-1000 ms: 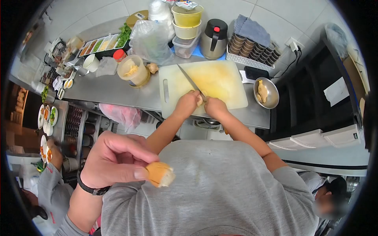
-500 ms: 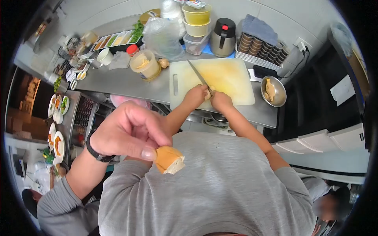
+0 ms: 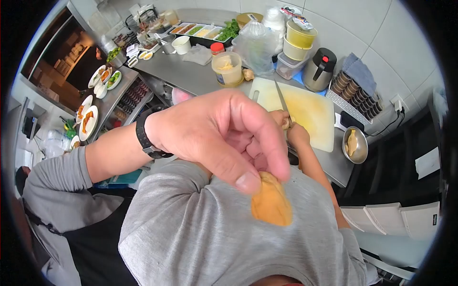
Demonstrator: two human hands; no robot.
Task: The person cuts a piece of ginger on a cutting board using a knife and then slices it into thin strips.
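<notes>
My right hand [image 3: 299, 135] is closed on a kitchen knife [image 3: 282, 97], its blade pointing away over the white cutting board [image 3: 324, 107]. Beside it, my left hand [image 3: 279, 117] is closed around a pale, ginger-like piece of food [image 3: 288, 123] close to the blade. A co-worker's hand [image 3: 214, 133] with a black watch reaches in from the left, partly covering my left arm. Its thumb and fingers pinch an orange-brown piece of food, which looks like bread [image 3: 272, 200], in front of my chest.
A tub of pale strips [image 3: 226, 69] and a knobbly root [image 3: 248, 74] stand left of the board. A metal bowl [image 3: 355, 145] with a yellowish piece is at the right. Behind are a thermal jug [image 3: 318, 70] and a basket of stacked cups [image 3: 355, 95]. Plated food [image 3: 88, 123] stands left.
The co-worker's hand has moved right and closer, turning the bread-like piece so its pale torn side is hidden. The view has swung left. My hands stay at the board.
</notes>
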